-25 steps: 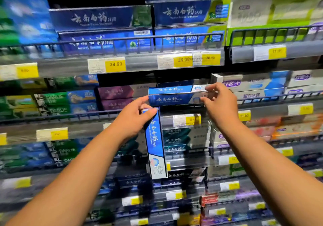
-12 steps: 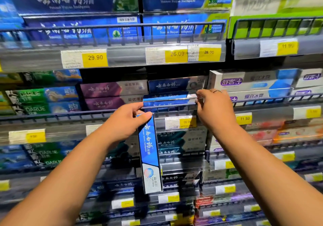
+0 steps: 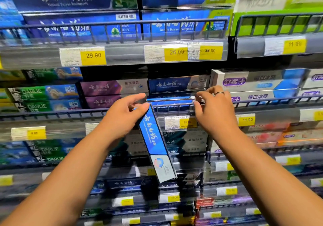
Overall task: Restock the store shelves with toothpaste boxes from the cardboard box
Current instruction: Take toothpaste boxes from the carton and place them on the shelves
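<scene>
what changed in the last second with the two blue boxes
The right hand lowered its blue box from in front of the shelf into the slot, where it lies flat under the stocked box, behind the rail. Its fingers are at that box's right end; whether they grip it is unclear. The left hand still grips the spare box, which hangs down, now more tilted.

Pinched at its top end in the left hand (image 3: 122, 119), blue toothpaste box (image 3: 153, 134) with white lower end, hanging steeply from 11 to 5 o'clock. At its 1 o'clock, second blue box (image 3: 167, 97), flat on the shelf (image 3: 70, 127).
</scene>
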A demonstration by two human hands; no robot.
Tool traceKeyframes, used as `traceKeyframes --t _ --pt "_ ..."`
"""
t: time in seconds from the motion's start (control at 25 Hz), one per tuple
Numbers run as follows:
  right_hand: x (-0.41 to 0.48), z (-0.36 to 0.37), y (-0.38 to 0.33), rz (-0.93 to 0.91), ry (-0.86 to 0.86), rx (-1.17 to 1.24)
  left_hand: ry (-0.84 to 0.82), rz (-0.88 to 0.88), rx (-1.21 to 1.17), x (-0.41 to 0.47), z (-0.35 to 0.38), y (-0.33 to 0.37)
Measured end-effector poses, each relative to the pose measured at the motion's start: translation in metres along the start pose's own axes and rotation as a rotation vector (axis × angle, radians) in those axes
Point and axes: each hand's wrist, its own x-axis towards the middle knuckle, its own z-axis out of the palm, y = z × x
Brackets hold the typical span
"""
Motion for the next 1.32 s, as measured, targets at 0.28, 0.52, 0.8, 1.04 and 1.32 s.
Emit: traceKeyframes --t 0.28,0.52,0.8,1.04,1.32 --pt "-0.007 -0.026 -0.001 0.08 -0.01 0.451 0.279 -0.079 -0.618 0.001 0.002 0.023" --pt "-0.012 -0.042 -0.008 0.228 -0.176 0.854 0.507 -0.144 -0.829 0.006 0.015 0.03" --pt "-0.007 -0.039 -0.005 0.283 0.028 1.042 0.467 -0.094 -0.781 0.01 0.029 0.031" --pt "0.009 -0.024 -0.002 0.205 0.26 0.775 0.41 0.046 -0.315 0.016 0.033 0.021" --pt "0.022 -0.003 0.003 0.06 0.27 0.552 0.409 -0.002 -0.096 0.025 0.035 0.018"
